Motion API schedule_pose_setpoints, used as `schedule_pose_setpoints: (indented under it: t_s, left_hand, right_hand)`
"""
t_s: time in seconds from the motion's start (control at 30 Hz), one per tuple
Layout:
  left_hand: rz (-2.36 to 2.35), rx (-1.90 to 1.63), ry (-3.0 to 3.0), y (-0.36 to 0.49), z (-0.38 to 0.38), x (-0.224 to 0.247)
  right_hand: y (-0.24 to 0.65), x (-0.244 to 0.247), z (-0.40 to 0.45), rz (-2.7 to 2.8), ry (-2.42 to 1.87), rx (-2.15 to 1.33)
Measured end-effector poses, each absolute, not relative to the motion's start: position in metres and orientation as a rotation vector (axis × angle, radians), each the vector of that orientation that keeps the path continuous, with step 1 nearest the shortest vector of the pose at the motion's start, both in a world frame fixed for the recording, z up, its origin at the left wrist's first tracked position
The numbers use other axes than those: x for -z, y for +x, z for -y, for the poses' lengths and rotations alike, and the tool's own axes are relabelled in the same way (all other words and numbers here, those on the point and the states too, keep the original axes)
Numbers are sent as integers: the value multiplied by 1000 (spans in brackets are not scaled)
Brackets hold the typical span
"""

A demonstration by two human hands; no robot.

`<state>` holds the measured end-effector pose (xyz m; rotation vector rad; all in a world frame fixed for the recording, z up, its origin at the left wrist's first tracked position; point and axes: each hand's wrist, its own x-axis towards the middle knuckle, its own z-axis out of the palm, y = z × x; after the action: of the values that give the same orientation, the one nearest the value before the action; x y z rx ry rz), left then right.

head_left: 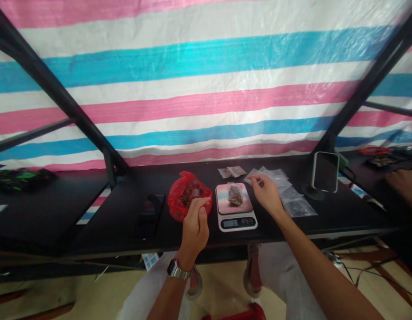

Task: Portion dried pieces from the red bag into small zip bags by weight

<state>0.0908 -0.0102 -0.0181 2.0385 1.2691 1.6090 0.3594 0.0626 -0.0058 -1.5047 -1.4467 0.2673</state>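
My left hand (195, 226) is over the near edge of a red plastic bag (174, 200), fingers stretched out. Small brown pieces fill the bag, and a small clear cup (195, 193) lies among them just beyond my fingertips. To the right stands a white kitchen scale (237, 223) with its display lit. On its plate rests a small clear bag of brown pieces (235, 195). My right hand (266, 192) is past the scale's right side, thumb and fingers pinched at the edge of a clear plastic bag (250, 178).
Flat clear bags (297, 206) spread right of my right hand. Two small filled packets (235, 171) lie behind the scale. A dark phone (149, 215) lies at left; a phone on a stand (326, 172) is at right. Another person's hand (404, 184) shows at far right.
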Motion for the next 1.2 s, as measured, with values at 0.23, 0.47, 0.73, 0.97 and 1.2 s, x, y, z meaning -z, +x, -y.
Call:
schedule_pose_setpoints:
  t_s: [0.23,0.47,0.73,0.97,1.2]
  left_hand:
    - [-1149,-1793,2108,72,31,39]
    - [-1169,-1796,2103,63,31,48]
    - [-1177,-1737,2171,68,34,47]
    - [-1153,-1697,2296,73,36,35]
    - [-1179,-1684,2270,79,36,25]
  right_hand:
    - [369,3,-59,1340,-1473,-258]
    - [375,8,-62,1393,-1489,-292]
    - [368,18,-68,1604,-1478,-353]
    - [346,28,-81,1816,-1485,-224]
    - [341,27,-87,1864,-1416,-196]
